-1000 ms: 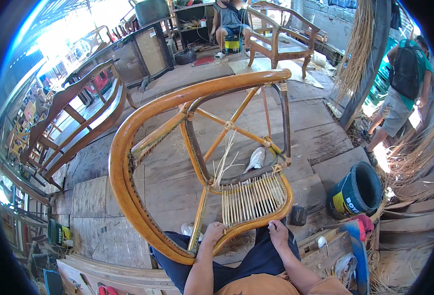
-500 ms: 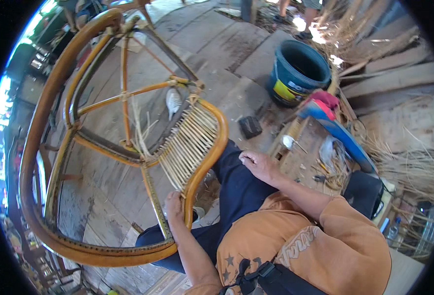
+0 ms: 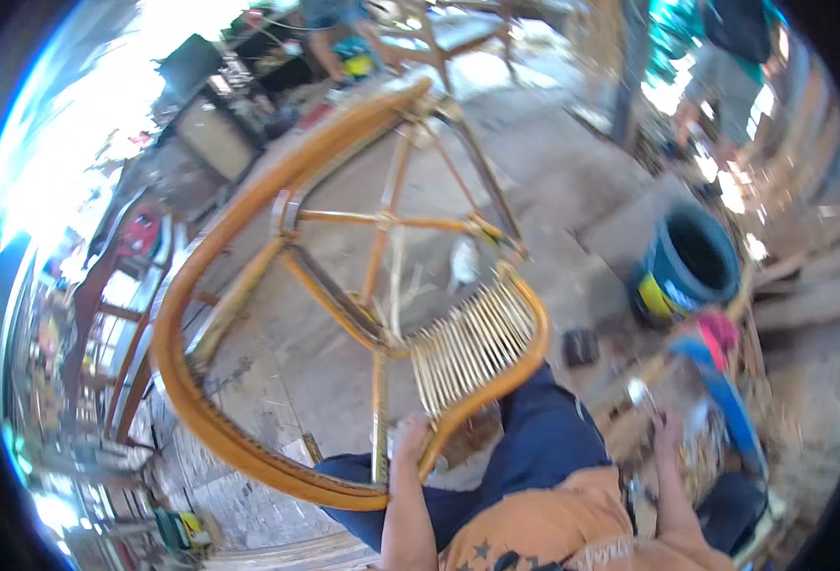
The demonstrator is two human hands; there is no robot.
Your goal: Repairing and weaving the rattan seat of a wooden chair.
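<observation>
A large orange rattan chair frame (image 3: 249, 257) lies tilted in front of me, with a patch of pale woven cane strips (image 3: 468, 347) at its near end. My left hand (image 3: 409, 443) grips the curved rail of the frame near that weave. My right hand (image 3: 669, 433) reaches out to the right, over a blurred clutter of small items beside a blue object (image 3: 724, 395); whether it holds anything cannot be told. My knees in dark blue trousers (image 3: 544, 447) are under the frame.
A dark blue bucket (image 3: 686, 262) stands on the wooden floor at right. A small dark block (image 3: 580, 347) lies near it. Another person (image 3: 724, 57) stands at the upper right, one sits at the back. Wooden chair frames (image 3: 125, 314) stand at left.
The view has swung back up and left. My right hand has left my knee and reached out to the right toward the clutter by the blue object. My left hand stays on the frame.
</observation>
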